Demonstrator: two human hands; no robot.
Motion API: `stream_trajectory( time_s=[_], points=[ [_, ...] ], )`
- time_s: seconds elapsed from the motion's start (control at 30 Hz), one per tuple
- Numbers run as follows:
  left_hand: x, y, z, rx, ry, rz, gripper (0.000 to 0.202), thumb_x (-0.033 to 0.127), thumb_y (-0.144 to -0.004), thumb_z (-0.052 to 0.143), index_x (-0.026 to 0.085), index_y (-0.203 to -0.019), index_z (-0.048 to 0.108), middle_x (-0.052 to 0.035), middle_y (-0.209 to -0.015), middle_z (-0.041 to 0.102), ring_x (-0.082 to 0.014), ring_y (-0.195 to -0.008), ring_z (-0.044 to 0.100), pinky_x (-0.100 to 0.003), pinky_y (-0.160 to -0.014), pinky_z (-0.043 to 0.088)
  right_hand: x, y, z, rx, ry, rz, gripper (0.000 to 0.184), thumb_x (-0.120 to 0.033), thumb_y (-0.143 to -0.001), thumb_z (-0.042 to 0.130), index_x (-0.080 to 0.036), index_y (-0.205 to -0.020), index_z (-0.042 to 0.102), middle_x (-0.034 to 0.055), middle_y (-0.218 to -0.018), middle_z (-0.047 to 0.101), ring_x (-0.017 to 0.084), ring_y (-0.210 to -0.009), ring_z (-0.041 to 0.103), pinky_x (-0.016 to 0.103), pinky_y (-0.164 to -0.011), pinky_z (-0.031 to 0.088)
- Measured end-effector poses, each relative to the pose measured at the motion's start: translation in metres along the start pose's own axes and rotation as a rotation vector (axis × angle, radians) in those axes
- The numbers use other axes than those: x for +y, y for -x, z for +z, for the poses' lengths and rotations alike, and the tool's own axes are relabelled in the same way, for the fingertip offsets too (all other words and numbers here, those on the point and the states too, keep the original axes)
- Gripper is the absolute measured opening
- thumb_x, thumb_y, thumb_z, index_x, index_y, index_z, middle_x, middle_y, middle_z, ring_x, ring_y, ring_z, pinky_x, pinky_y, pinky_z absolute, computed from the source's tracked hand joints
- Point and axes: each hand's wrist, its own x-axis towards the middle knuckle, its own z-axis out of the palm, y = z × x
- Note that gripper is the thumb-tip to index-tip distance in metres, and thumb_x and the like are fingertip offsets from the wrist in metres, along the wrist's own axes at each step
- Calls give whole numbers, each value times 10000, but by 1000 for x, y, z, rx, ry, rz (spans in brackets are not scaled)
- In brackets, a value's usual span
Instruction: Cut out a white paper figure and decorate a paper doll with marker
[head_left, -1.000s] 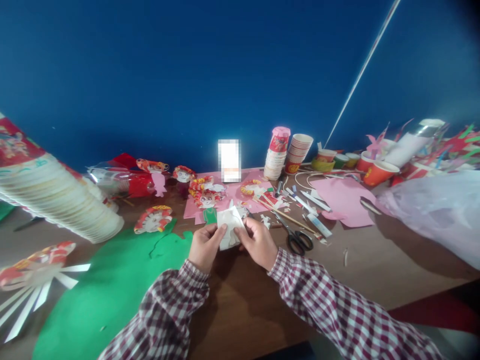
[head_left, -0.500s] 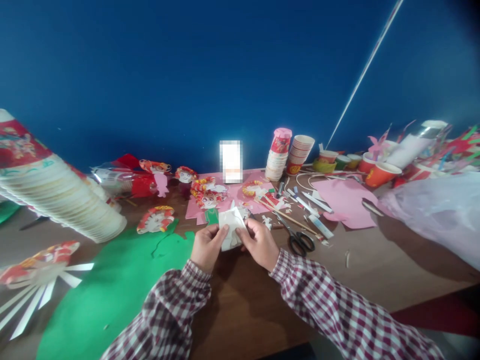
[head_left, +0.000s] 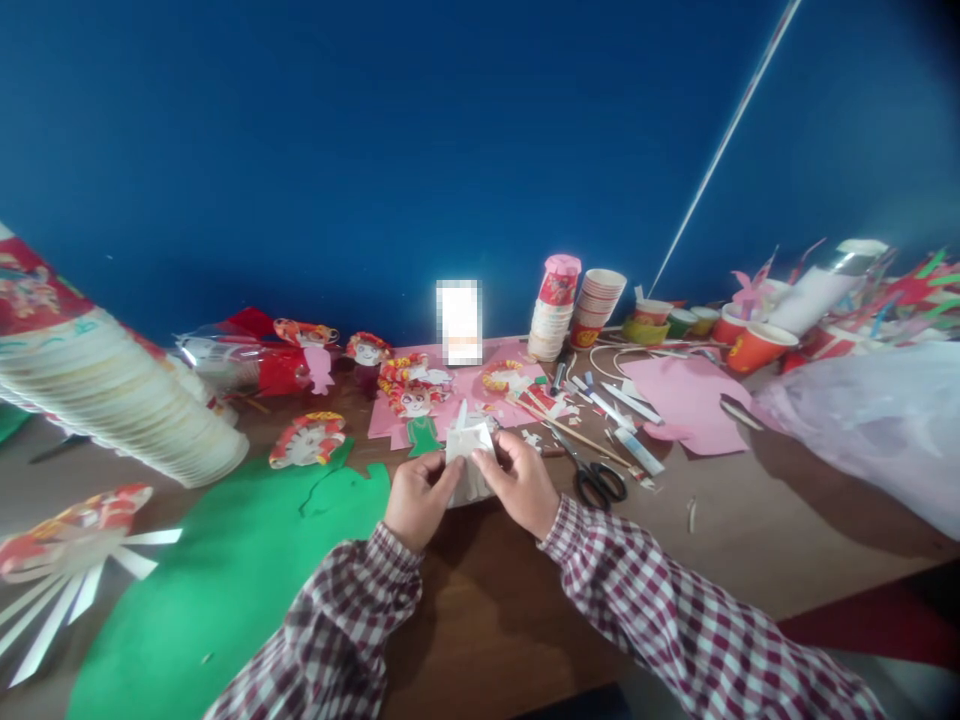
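Note:
A small white paper piece (head_left: pixel 469 452) is pinched between both hands just above the brown table (head_left: pixel 487 600). My left hand (head_left: pixel 417 498) grips its left side with thumb and fingers closed. My right hand (head_left: pixel 520 482) holds its right side, fingers curled over the top edge. Both sleeves are red-and-white checked. Black-handled scissors (head_left: pixel 596 478) lie on the table just right of my right hand. A green paper sheet (head_left: pixel 225 580) lies to the left of my left hand.
A long stack of paper cups (head_left: pixel 112 400) lies on its side at the left. Paper doll figures (head_left: pixel 416 395) rest on pink paper behind the hands. Upright cup stacks (head_left: pixel 574 305), pink paper (head_left: pixel 686 395), pens and a clear plastic bag (head_left: pixel 870 420) fill the right.
The paper piece has been turned and folded narrower between my fingers, and both hands have closed in slightly. Nothing else on the table moved.

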Motion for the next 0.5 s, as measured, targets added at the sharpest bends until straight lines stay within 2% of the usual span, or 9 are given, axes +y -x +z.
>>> stream_trajectory(
  time_s=[0.2,0.33,0.5],
  points=[
    [-1,-1,-2,-5,-21,-1,212,336,-700,624,160,-581,619,4,-560,556,-131,-553,478,-216,-521,376,-2,-1,-1,3,-10,3,170,-291,-842,482,-172,-727,522,-14,-622,517,110,-543,470,198,-484,358],
    [-3,-1,-1,-37,70,-67,167,319,-669,655,159,-621,648,-1,-577,575,-152,-594,521,-227,-551,408,-1,-1,-2,3,3,1,155,-275,-827,497,-172,-713,516,-18,-609,504,110,-533,457,203,-491,360],
    [-6,-2,2,-102,243,-172,220,350,-653,679,149,-742,689,-8,-605,622,-148,-575,547,-235,-544,431,2,-1,-2,20,10,15,177,-275,-814,507,-178,-667,502,-29,-558,474,107,-507,436,197,-460,343]
  ],
)
